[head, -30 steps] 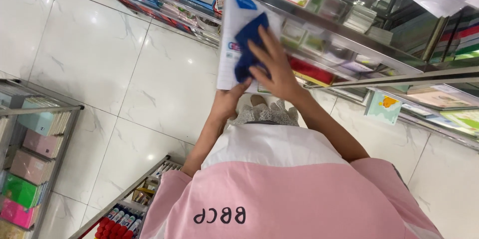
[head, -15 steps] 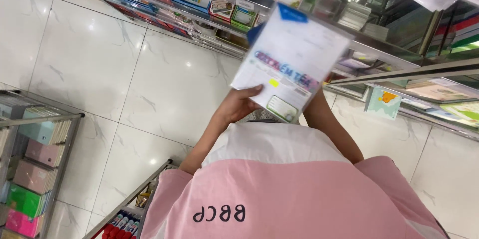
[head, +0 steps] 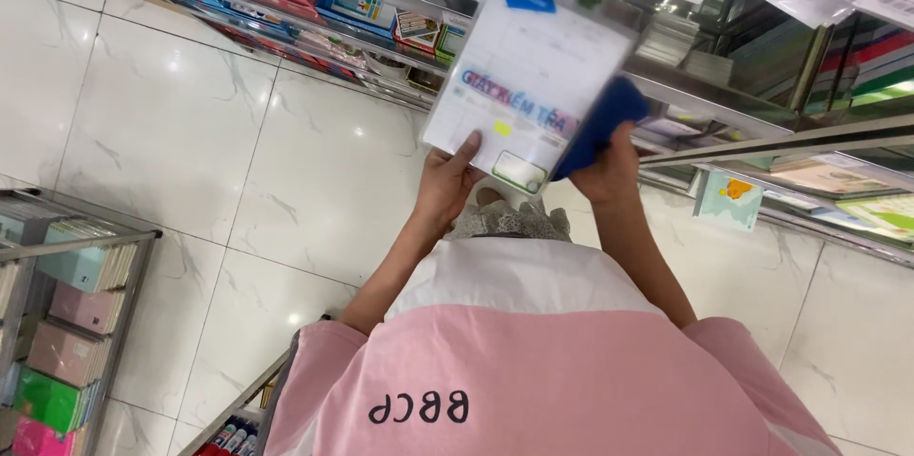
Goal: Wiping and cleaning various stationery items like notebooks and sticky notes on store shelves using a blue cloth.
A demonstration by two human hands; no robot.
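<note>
My left hand (head: pixel 446 180) grips the lower edge of a flat white plastic-wrapped pack of paper sheets (head: pixel 528 75), holding it up tilted in front of the shelf. Its printed face with a blue corner tab is turned toward me. My right hand (head: pixel 609 172) is closed on a dark blue cloth (head: pixel 598 130), which is pressed against the pack's right edge. Part of the cloth is hidden behind the pack.
A metal shelf unit (head: pixel 724 104) with stationery packs, booklets and cards runs across the top. A wire rack of coloured notebooks (head: pixel 67 294) stands at the left, and a second rack with markers (head: pixel 228 432) is by my hip. The floor is white marble tile (head: pixel 238 151).
The pack was flipped from its plain side to its printed face. My right hand with the cloth went from the pack's front, behind it, to its right edge.
</note>
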